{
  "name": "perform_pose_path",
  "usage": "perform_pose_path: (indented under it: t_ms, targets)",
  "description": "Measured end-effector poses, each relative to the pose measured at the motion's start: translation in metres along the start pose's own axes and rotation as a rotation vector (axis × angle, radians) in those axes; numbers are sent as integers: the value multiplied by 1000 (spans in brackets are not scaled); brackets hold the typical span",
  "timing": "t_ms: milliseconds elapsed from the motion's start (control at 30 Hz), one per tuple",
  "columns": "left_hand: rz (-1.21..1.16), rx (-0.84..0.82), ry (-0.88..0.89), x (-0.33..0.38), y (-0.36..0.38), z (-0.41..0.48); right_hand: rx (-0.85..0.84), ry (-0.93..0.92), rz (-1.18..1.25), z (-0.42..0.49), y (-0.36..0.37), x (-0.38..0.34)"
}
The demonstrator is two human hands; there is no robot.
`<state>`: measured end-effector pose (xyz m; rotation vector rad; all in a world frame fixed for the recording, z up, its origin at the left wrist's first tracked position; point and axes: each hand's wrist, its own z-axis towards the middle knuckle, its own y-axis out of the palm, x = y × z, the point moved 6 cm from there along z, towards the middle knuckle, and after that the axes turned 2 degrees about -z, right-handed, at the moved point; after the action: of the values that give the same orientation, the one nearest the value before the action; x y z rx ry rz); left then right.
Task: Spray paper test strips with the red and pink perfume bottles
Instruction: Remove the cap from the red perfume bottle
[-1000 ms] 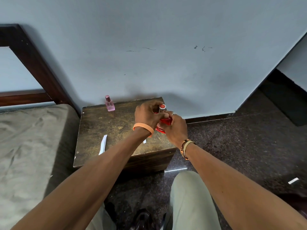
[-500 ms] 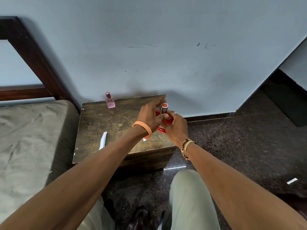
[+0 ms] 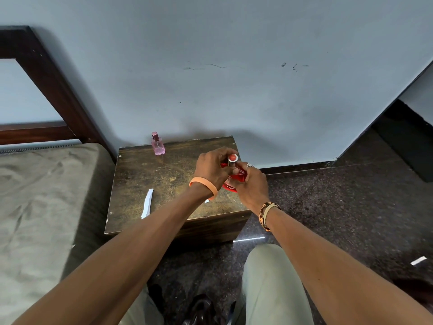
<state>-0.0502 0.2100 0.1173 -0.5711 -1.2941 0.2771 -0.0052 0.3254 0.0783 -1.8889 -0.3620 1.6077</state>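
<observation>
Over the right part of the small wooden table (image 3: 164, 179) both hands meet on the red perfume bottle (image 3: 239, 177). My right hand (image 3: 251, 186) grips its red body from the right. My left hand (image 3: 212, 168) curls its fingers round the silver cap (image 3: 232, 159) with the red top. The pink perfume bottle (image 3: 158, 144) stands upright, capped, at the table's back edge. One white paper strip (image 3: 147, 206) lies near the table's front left. A small white bit of a second strip (image 3: 207, 201) shows under my left wrist.
A bed with a grey-green mattress (image 3: 42, 207) touches the table's left side, with a dark wooden frame (image 3: 46, 80) behind it. The wall runs close behind the table. Dark speckled floor (image 3: 339, 207) lies to the right, with a white paper scrap (image 3: 418, 260) on it. My knees are below.
My left hand's fingers, stretched out half a second ago, have curled back round the bottle's cap. The bottle and my right hand stay in nearly the same place.
</observation>
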Motion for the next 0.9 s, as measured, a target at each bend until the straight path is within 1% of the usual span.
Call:
perform_pose_path:
  t_ms: [67,167,233,300,467,733,800,900]
  targets:
    - [-42,-17,-19,-2,2,2,-1,8,-4,0,0,3]
    - [-148,-171,-50,-7,6,10,-3,31,6,0,-1,9]
    - [-101,-223,-17,-6,7,14,-7,44,12,-1,0,13]
    - [-54,-201,12,-4,6,13,-17,52,14,-1,2,14]
    - [-59,-130,33,-8,3,6,-26,28,-29,0,3,12]
    - [-91,-112,36,-10,3,5,-24,27,-61,1,2,12]
    - [-92,-126,21,-10,3,8,-37,37,-51,2,1,12]
    - [-71,-221,15,-9,7,13,-54,71,-12,2,3,16]
